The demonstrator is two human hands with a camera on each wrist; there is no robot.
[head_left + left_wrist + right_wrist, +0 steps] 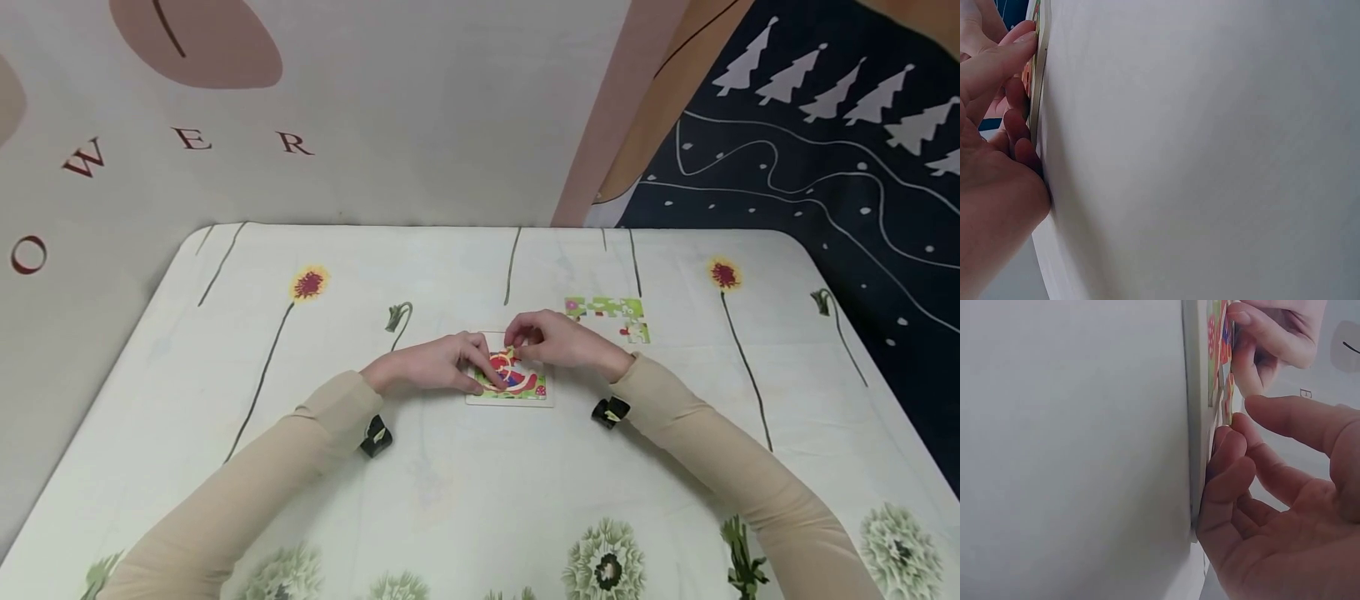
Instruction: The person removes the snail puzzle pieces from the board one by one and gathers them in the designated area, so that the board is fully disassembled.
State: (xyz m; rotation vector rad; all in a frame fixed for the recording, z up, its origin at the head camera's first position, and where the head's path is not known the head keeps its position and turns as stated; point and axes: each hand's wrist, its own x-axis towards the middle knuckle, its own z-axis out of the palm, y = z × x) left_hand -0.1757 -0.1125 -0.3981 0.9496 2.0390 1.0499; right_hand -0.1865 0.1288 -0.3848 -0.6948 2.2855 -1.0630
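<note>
A small jigsaw puzzle (516, 385) with a red and blue picture lies in a pale tray (512, 403) on the table. My left hand (438, 364) rests over its left side, with the index finger stretched onto the picture. At the tray's upper part, my right hand (558, 337) has bent fingers and pinches a small puzzle piece (1228, 397), which stands slightly raised over the tray in the right wrist view. The fingers partly hide the piece and the tray's top. In the left wrist view, the left fingertips (1025, 39) touch the puzzle's surface.
Joined green puzzle pieces (617, 307) lie behind the right hand, with another small group (637, 332) close by. A white flower-print cloth (465, 500) covers the table. Behind it hang a pale lettered cloth (420, 125) and a dark cloth with trees (810, 158).
</note>
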